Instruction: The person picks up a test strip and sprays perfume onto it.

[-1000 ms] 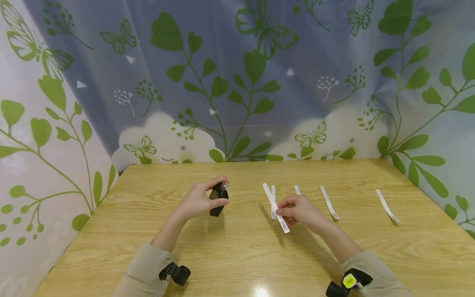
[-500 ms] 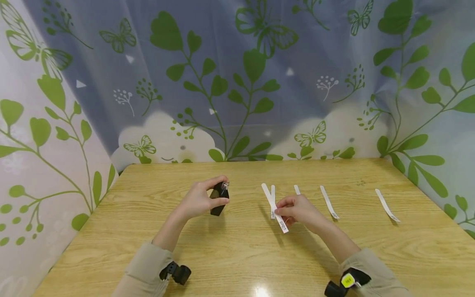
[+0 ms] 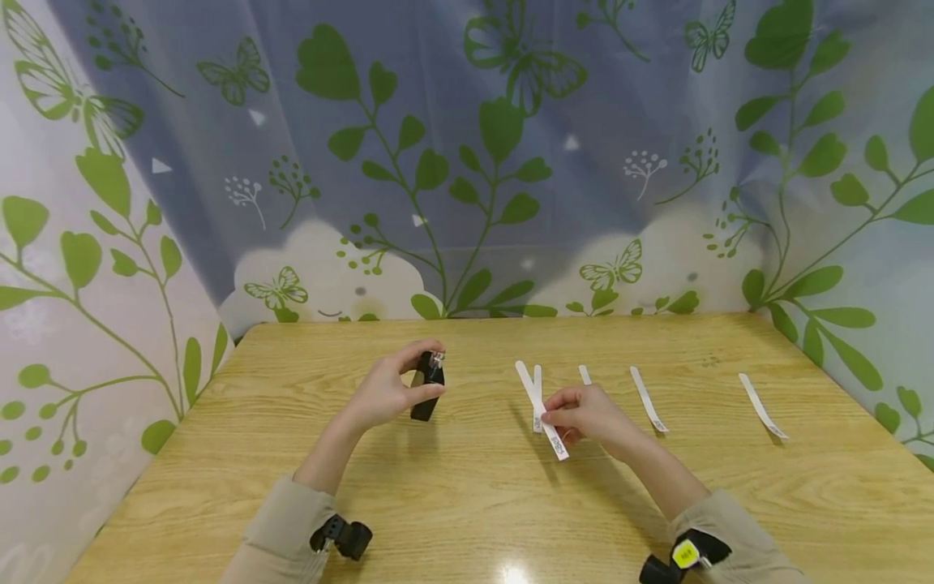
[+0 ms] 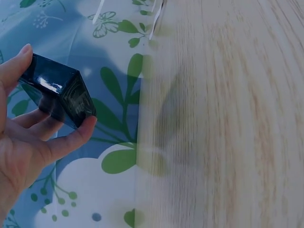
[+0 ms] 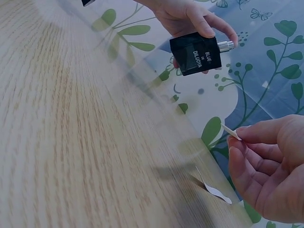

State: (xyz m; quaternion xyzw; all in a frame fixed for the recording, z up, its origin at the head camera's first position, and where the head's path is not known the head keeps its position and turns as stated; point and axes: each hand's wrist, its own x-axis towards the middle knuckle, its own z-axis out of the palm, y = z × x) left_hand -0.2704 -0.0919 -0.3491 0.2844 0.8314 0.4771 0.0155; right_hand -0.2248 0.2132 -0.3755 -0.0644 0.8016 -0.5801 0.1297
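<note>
My left hand holds a black glass perfume bottle above the table, with a finger at its clear and silver spray top. White lettering on the bottle shows in the right wrist view, and its glossy base in the left wrist view. My right hand pinches a white paper test strip with writing at its near end. The held strip is seen almost edge-on in the right wrist view. Below it, partly covered in the head view, another strip lies on the table.
More white strips lie on the wooden table: one half hidden behind my right hand, another to its right, and one farther right. A leaf-patterned curtain hangs behind the table.
My left hand has shifted slightly left and up, and the perfume bottle has turned a little in it. The right hand and its test strip stay almost still.
</note>
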